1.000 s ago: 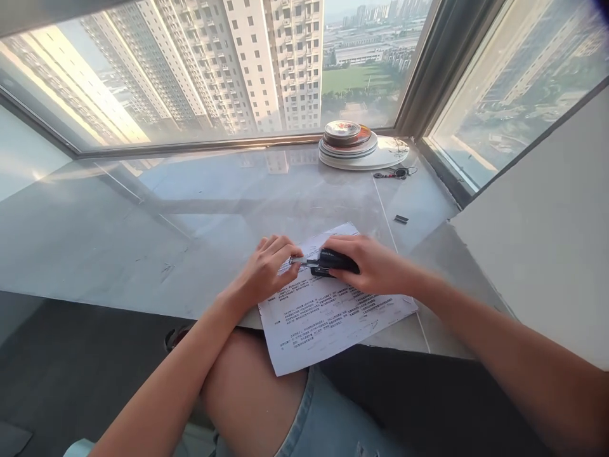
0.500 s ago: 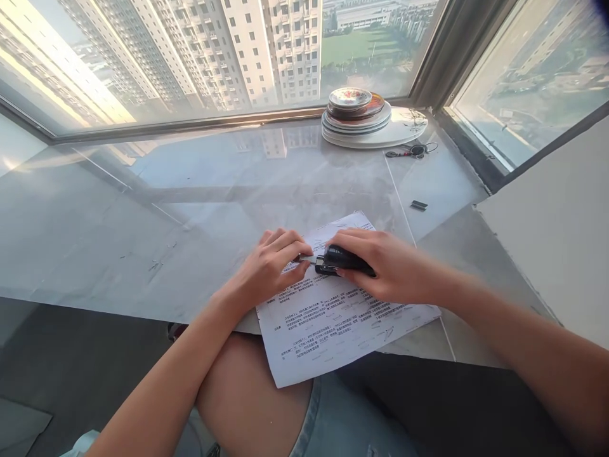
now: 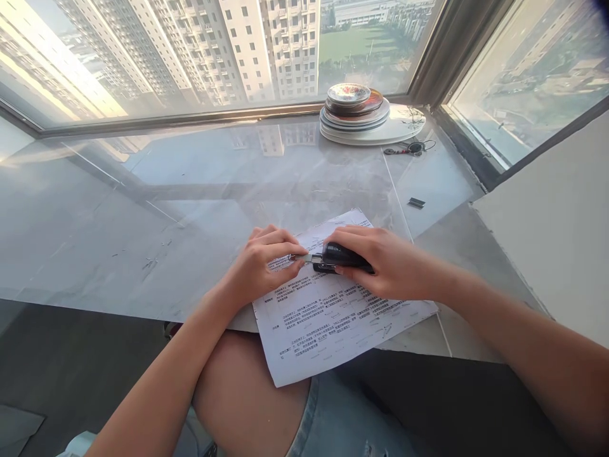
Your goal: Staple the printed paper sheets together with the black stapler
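A printed sheet of paper [image 3: 328, 330] lies on the grey marble sill [image 3: 200, 209], its near corner hanging over the edge above my knee. My right hand [image 3: 380, 263] is closed over a small black stapler [image 3: 340, 257] that rests on the sheet. A thin metal part [image 3: 309, 258] sticks out of the stapler's left end. My left hand [image 3: 264, 263] has its fingers curled and pinches that metal part at its tip.
A stack of plates [image 3: 361, 114] stands at the back by the window corner. A black cord with a small round piece [image 3: 409, 149] lies beside it. A small dark strip [image 3: 416, 202] lies further right. Tiny metal bits [image 3: 152, 261] are scattered at the left. A white wall [image 3: 547, 235] stands at the right.
The view has tilted down a little, so the plates sit higher in the picture. Both hands stay on the stapler; the left fingers have closed more tightly on the metal part.
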The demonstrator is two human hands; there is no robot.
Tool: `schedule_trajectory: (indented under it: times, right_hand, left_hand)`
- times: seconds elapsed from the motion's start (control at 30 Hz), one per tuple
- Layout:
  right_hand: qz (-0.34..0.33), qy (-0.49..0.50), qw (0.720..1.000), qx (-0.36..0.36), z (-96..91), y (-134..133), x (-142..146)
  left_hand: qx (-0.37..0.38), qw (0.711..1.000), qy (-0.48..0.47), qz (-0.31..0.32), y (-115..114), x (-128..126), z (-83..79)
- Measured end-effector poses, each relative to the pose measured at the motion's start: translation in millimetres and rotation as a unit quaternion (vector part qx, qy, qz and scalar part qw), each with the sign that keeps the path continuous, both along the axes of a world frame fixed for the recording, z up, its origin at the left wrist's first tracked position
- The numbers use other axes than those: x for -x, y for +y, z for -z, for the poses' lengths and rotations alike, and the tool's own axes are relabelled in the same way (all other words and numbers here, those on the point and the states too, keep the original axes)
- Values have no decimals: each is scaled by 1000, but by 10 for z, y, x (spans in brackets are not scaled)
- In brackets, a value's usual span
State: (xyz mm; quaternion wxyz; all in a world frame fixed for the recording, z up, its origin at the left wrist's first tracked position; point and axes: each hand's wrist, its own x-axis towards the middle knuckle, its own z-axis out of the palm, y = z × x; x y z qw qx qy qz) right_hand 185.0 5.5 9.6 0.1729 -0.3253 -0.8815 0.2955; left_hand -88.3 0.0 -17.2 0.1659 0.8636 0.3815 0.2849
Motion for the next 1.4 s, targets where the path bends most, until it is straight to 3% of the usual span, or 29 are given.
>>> schedule_trajectory:
  times: [0.47, 0.7, 1.0, 1.23, 1.4]
  right_hand:
    - [-4, 7, 1000, -6, 12, 14, -5]
    - [4, 9, 1000, -16, -2, 9, 32]
    - [9, 43, 999, -30, -1, -9, 74]
    - [45, 39, 997, -45, 47, 4, 115]
    - [82, 54, 994, -45, 59, 41, 138]
  left_hand:
    - [-4, 999, -12, -45, -5, 192, 8]
    - [-8, 999, -22, -25, 60, -11, -7]
    - [-64, 994, 72, 56, 321, -255, -92]
    - [-105, 992, 62, 31, 299, -355, -56]
    - [-93, 995, 39, 20, 333, -375, 17]
